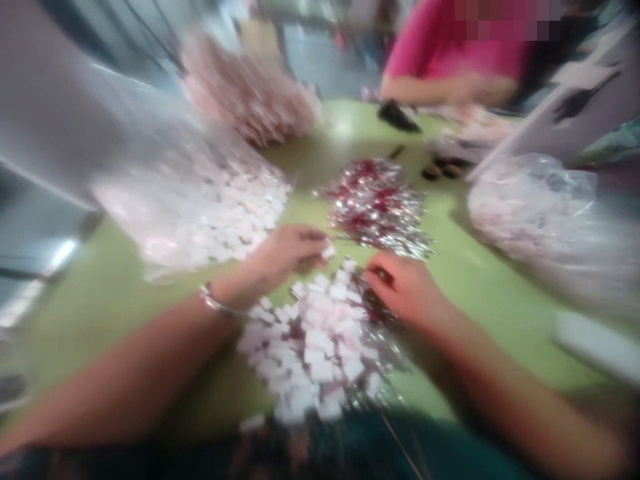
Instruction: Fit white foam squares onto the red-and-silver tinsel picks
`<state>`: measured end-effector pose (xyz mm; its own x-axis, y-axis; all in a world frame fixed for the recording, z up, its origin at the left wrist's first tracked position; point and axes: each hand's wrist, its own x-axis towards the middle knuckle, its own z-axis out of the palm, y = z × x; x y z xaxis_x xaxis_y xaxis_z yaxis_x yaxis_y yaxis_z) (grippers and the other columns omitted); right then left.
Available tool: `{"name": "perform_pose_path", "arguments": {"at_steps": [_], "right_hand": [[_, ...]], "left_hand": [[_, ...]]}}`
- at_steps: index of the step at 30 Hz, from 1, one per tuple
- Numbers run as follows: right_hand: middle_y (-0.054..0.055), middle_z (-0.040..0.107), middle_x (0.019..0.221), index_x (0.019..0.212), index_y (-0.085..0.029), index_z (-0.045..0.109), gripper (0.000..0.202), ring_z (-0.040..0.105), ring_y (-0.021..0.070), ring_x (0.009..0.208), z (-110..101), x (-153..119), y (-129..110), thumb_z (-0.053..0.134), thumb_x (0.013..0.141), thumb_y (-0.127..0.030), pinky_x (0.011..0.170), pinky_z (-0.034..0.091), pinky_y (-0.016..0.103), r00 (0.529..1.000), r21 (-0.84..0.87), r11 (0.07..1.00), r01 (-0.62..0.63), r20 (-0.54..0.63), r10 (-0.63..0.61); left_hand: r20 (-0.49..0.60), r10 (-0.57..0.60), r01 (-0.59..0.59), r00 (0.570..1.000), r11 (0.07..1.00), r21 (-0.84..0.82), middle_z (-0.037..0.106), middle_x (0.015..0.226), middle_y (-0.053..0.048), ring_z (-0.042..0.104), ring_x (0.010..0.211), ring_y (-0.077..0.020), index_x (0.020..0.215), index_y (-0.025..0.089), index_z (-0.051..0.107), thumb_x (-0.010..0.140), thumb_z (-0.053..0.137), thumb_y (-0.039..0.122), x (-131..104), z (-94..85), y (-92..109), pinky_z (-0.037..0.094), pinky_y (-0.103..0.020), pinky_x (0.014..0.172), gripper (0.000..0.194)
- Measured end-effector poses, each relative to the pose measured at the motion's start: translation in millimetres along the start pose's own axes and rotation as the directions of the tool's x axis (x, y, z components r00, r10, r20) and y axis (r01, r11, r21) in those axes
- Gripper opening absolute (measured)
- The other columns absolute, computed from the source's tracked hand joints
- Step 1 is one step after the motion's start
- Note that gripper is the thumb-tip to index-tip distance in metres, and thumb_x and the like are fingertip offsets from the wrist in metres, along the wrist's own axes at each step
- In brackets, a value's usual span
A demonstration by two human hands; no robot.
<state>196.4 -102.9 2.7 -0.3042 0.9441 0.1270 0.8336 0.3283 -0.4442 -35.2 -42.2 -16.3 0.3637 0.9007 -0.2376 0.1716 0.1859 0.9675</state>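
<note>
My left hand (295, 248) pinches a small white piece (328, 249) between thumb and fingers, above the green table (200, 333). My right hand (400, 283) is closed with thumb and fingertips together; what they hold, if anything, is too blurred to make out. Below and between both hands lies a heap of small white square pieces (320, 333), with shiny silver and dark red strands at its right side. Beyond my hands sits a pile of silver and red shiny thin pieces (377, 207).
A clear plastic bag (200, 200) spills white pieces at left. Behind it stands a pink-white bundle (250, 87). Another filled clear bag (535, 207) lies at right, near a white block (597, 343). A person in a pink top (460, 53) works across the table.
</note>
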Motion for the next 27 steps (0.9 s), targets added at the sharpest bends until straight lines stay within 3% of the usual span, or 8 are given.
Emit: {"name": "perform_pose_path", "arguments": {"at_steps": [5, 12, 19, 27], "right_hand": [[0.0, 0.064, 0.07, 0.078, -0.02, 0.06, 0.011, 0.053, 0.0127, 0.06, 2.3, -3.4, -5.6, 0.055, 0.087, -0.024, 0.059, 0.036, 0.025, 0.999, 0.106, 0.994, 0.035, -0.021, -0.033], [0.003, 0.066, 0.077, 0.08, -0.02, 0.06, 0.013, 0.056, 0.016, 0.068, 7.6, -5.2, -3.3, 0.052, 0.089, -0.025, 0.061, 0.035, 0.027, 0.996, -0.063, 0.995, 0.074, -0.036, -0.077], [0.005, 0.069, 0.08, 0.085, -0.019, 0.067, 0.023, 0.058, 0.0158, 0.069, 5.5, -8.1, -2.9, 0.046, 0.093, -0.023, 0.063, 0.036, 0.028, 0.99, -0.102, 0.986, 0.131, -0.036, -0.135], [0.003, 0.066, 0.074, 0.077, -0.018, 0.066, 0.027, 0.055, 0.0139, 0.066, -1.1, -4.6, -3.8, 0.046, 0.094, -0.025, 0.061, 0.032, 0.027, 0.992, -0.075, 0.994, 0.085, 0.098, -0.077]], "left_hand": [[0.078, 0.019, -0.013, 0.997, 0.997, -0.08, 0.073, 0.09, -0.009, 0.069, 0.076, -0.0157, 0.102, 0.018, 0.071, 0.08, 0.07, 0.033, 1.0, 3.2, -11.4, 0.055, -0.024, 0.069, 0.027], [0.187, 0.012, 0.008, 0.982, 0.994, -0.106, 0.074, 0.097, -0.01, 0.07, 0.08, -0.0162, 0.102, 0.017, 0.073, 0.08, 0.071, 0.034, 0.0, 3.5, -13.7, 0.056, -0.024, 0.075, 0.028], [0.166, -0.099, 0.128, 0.981, 0.977, -0.172, 0.075, 0.08, -0.008, 0.068, 0.065, -0.011, 0.092, 0.014, 0.071, 0.072, 0.08, 0.04, -3.0, 9.0, -1.7, 0.056, -0.02, 0.066, 0.034], [0.199, -0.066, 0.079, 0.978, 0.995, -0.061, 0.073, 0.07, -0.006, 0.065, 0.055, -0.011, 0.089, 0.013, 0.07, 0.07, 0.081, 0.045, -4.2, 5.2, -0.5, 0.053, -0.021, 0.054, 0.039]]}}
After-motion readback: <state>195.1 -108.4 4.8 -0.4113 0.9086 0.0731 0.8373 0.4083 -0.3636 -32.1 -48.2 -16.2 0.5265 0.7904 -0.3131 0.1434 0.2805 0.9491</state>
